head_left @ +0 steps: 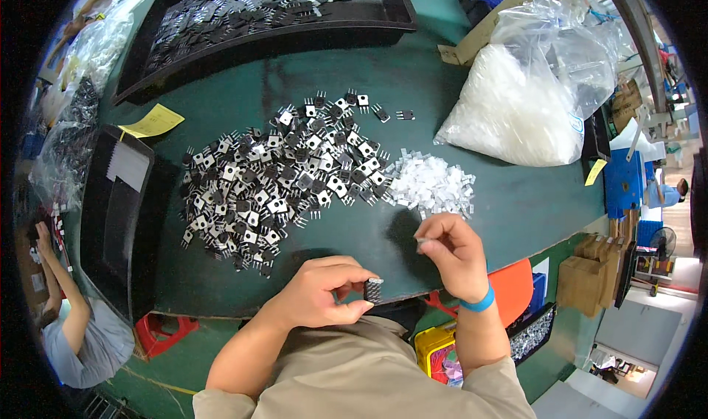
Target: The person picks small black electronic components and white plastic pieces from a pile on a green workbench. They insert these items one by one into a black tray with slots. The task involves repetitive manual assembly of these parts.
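Nearest, the left hand point(318, 295) is pinching a small black three-legged component point(373, 290) at the table's near edge. To its right, the right hand point(451, 251) is pinching a tiny clear piece point(421, 240), just near of the white pile point(431, 184).

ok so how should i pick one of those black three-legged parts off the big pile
Probably grip the flat black body of a loose component at the pile's far edge by its two side edges, coming from above with fingertips. It lies flat and apart from the tangle, its thin legs pointing sideways, so the legs stay unbent.
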Demonstrator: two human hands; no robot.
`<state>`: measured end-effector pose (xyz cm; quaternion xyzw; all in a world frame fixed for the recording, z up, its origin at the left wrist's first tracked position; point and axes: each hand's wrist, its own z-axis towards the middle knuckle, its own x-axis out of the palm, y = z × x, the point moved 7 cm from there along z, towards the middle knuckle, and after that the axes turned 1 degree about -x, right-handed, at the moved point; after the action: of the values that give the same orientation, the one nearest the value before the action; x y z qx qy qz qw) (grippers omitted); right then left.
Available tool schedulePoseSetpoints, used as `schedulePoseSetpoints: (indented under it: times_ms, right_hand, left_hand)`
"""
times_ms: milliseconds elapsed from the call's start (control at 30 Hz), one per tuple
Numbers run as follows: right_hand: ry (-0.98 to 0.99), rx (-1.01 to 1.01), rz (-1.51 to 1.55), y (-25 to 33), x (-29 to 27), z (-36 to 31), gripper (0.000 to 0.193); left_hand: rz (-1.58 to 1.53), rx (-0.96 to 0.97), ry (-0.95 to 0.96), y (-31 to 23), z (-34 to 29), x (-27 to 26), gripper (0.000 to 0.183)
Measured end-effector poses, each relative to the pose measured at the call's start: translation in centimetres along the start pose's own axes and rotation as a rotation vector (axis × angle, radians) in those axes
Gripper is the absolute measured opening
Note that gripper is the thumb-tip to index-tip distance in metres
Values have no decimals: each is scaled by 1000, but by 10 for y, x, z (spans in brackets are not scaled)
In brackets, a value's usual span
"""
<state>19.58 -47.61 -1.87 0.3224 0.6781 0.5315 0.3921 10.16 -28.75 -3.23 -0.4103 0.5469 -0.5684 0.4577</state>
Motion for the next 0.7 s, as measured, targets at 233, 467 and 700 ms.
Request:
schedulePoseSetpoints:
  times_ms: [233,467,700]
  right_hand:
    - [176,-32,355,10,24,-15,12]
    - [121,-282,-225,49,40,-19,20]
    - [132,-255,-290,51,43,-22,17]
  left_hand:
    - [22,-8,-43,-4,-1,-2,37]
    - [121,38,-66,-8,-1,1,35]
    - [138,57,-83,-11,0,2,33]
